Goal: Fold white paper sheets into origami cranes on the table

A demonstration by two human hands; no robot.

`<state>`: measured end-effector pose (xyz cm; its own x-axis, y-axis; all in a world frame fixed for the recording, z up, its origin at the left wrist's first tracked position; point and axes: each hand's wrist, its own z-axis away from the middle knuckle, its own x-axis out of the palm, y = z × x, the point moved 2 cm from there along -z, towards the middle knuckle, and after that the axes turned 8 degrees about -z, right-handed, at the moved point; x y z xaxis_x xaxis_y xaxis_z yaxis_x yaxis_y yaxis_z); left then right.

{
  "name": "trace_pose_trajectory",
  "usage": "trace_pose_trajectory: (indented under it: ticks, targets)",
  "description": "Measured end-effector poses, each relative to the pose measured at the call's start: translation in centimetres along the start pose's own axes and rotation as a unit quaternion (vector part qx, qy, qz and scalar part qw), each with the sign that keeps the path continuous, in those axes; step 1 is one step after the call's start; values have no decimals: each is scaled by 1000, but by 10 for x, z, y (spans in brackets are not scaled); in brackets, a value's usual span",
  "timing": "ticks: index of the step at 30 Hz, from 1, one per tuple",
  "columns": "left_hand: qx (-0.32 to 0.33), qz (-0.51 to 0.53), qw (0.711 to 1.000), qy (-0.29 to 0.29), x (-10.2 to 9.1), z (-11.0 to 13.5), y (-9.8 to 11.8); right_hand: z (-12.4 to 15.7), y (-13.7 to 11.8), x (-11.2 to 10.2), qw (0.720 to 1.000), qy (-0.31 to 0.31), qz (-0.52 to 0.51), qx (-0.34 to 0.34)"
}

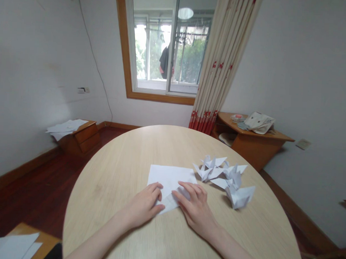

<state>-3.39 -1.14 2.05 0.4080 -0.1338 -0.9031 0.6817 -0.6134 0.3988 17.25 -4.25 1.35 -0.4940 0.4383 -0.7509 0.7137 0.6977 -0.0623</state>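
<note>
A white sheet of paper (168,177) lies on the round wooden table (122,173), its near corner folded up. My left hand (143,205) rests on the sheet's near left part, fingers curled, thumb and fingertips pinching the folded edge. My right hand (194,205) lies flat on the fold beside it, fingers stretched out and pressing down. Several folded white paper cranes (225,177) sit in a cluster just right of the sheet, close to my right hand.
A low wooden corner desk (255,142) with a cloth bag stands at the back right under a curtain (221,63). A small cabinet (81,135) with papers sits at the left wall. More white sheets (10,246) lie at the bottom left. A window (168,41) faces me.
</note>
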Motion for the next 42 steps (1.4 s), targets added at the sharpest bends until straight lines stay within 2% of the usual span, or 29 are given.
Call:
trace_pose_trajectory:
  ticks: [6, 20, 27, 32, 42]
  targets:
    - [-31, -29, 999, -10, 1, 0, -3, 4, 2, 5, 999, -54, -2, -3]
    - [11, -83, 997, 1, -1, 0, -2, -2, -2, 4, 987, -156, -26, 38]
    - [8, -115, 993, -23, 2, 1, -4, -3, -2, 5, 988, -150, -26, 30]
    - [29, -119, 992, -34, -3, 1, -3, -2, -1, 7, 989, -144, -22, 23]
    - [54, -157, 984, -56, -8, 1, 4, 0, 9, 6, 985, -170, -4, 39]
